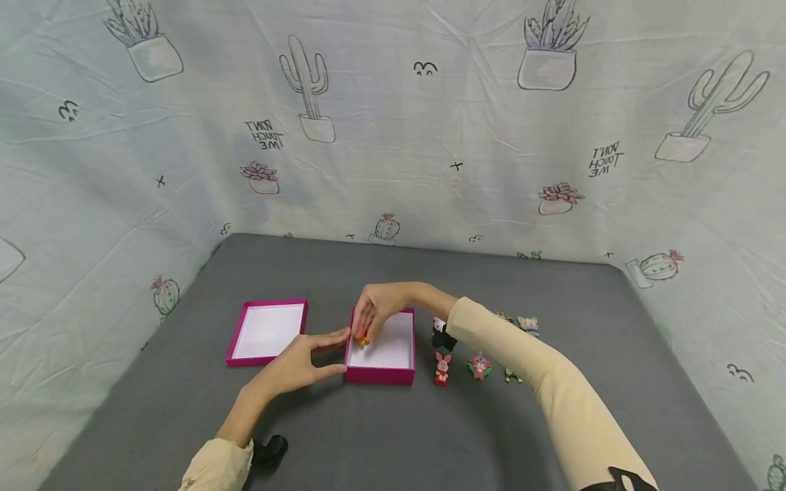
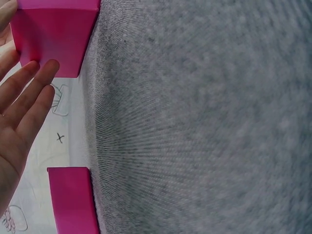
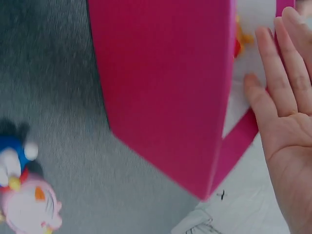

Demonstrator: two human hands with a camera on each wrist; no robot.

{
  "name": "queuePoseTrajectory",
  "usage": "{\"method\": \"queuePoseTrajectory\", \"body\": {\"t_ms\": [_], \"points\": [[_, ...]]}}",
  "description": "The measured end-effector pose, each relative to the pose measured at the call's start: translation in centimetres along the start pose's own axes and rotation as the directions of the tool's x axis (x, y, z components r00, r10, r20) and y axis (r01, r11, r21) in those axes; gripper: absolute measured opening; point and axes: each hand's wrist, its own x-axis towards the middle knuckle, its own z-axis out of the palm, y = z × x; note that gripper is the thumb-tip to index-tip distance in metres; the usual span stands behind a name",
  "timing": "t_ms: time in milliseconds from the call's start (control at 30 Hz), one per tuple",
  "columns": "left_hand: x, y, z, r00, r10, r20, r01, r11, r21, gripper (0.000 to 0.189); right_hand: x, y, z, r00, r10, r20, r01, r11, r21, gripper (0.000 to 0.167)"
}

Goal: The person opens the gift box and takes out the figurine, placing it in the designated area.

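A magenta box (image 1: 379,376) with a white inside stands between my hands. My left hand (image 1: 295,365) steadies it at the left side, its thumb at the near corner and its fingers stretched along the outer wall. Over the box's left part bends my right hand (image 1: 382,301), fingertips pointing down inside. A small orange-yellow figurine (image 1: 362,340) with some red sits right by those fingertips. In the right wrist view the figurine (image 3: 240,41) shows partly behind the box wall, apart from the fairly straight visible fingers (image 3: 273,68).
A shallow magenta-rimmed lid (image 1: 270,331) lies left of the box. On the right stand several figurines, among them a pink rabbit (image 1: 441,368), a black-and-white figure (image 1: 441,339), a pink-and-green one (image 1: 479,366) and a colourful one (image 1: 528,323). Patterned cloth (image 1: 393,136) hangs behind the grey table.
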Motion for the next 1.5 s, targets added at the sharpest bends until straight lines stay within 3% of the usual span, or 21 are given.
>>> {"method": "queuePoseTrajectory", "body": {"t_ms": [167,400,567,667,800,1133,1400,1500], "points": [[0.0,0.1,0.0,1.0,-0.007,-0.005,0.007,1.0,0.01,0.069,0.5,-0.2,0.8,0.999,0.034,0.022,-0.032,0.997,-0.07,0.022],[0.1,0.4,-0.1,1.0,-0.027,-0.012,0.027,0.999,0.025,0.07,-0.8,-0.9,0.7,0.973,0.211,-0.092,-0.224,0.96,-0.166,0.021],[0.1,0.5,-0.3,0.999,-0.042,-0.017,0.043,0.999,0.031,0.07,-1.5,-1.1,0.1,0.99,0.119,-0.073,-0.132,0.967,-0.218,0.023],[0.2,0.6,-0.4,0.999,-0.044,-0.017,0.045,0.998,0.041,0.071,-1.6,-1.0,-0.2,0.997,0.053,-0.047,-0.062,0.976,-0.211,0.024],[0.3,0.6,-0.5,0.999,-0.037,-0.016,0.037,0.998,0.042,0.071,-1.5,-0.8,-0.2,0.999,0.024,-0.028,-0.028,0.983,-0.182,0.027],[0.0,0.3,-0.1,1.0,-0.017,-0.01,0.017,1.0,0.025,0.069,-1.0,-0.2,1.5,0.999,0.038,-0.001,-0.038,0.992,-0.123,0.028],[0.0,0.3,0.1,1.0,-0.021,-0.012,0.021,1.0,-0.008,0.069,-1.8,-0.4,1.7,0.989,0.122,-0.089,-0.141,0.955,-0.261,0.022],[-0.1,0.2,0.2,1.0,-0.026,-0.018,0.026,1.0,-0.012,0.069,-2.0,-0.1,1.6,0.991,0.097,-0.094,-0.118,0.961,-0.249,0.023]]}}
